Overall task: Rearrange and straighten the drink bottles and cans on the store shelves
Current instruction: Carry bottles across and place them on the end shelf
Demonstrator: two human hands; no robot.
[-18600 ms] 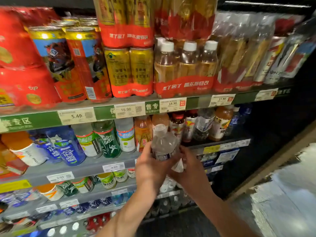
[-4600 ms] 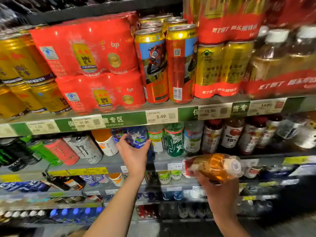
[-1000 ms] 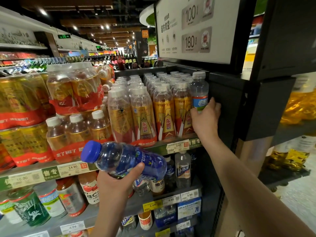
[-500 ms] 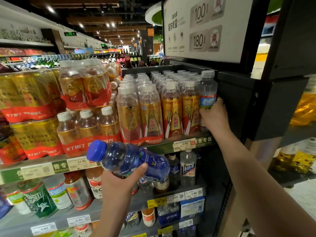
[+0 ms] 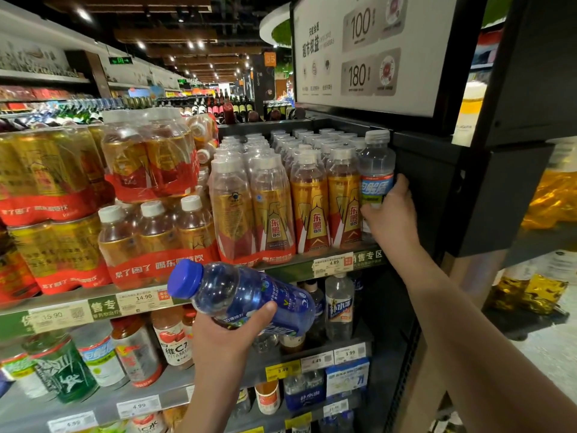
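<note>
My left hand (image 5: 229,334) grips a blue bottle with a blue cap (image 5: 242,296), held on its side with the cap pointing left, in front of the shelves. My right hand (image 5: 392,215) wraps round the lower part of a clear bottle with a blue label and white cap (image 5: 376,176). That bottle stands upright at the right end of the upper shelf (image 5: 367,256), beside a row of yellow-labelled bottles (image 5: 326,198).
Shrink-wrapped packs of yellow drinks (image 5: 150,232) fill the upper shelf's left part. Assorted bottles (image 5: 134,351) stand on the shelf below, with more on lower shelves. A black side panel (image 5: 427,189) closes the shelf's right end, under a white sign (image 5: 368,48).
My right hand has closed further round the clear bottle at the shelf's right end. My left hand keeps holding the blue bottle in about the same place.
</note>
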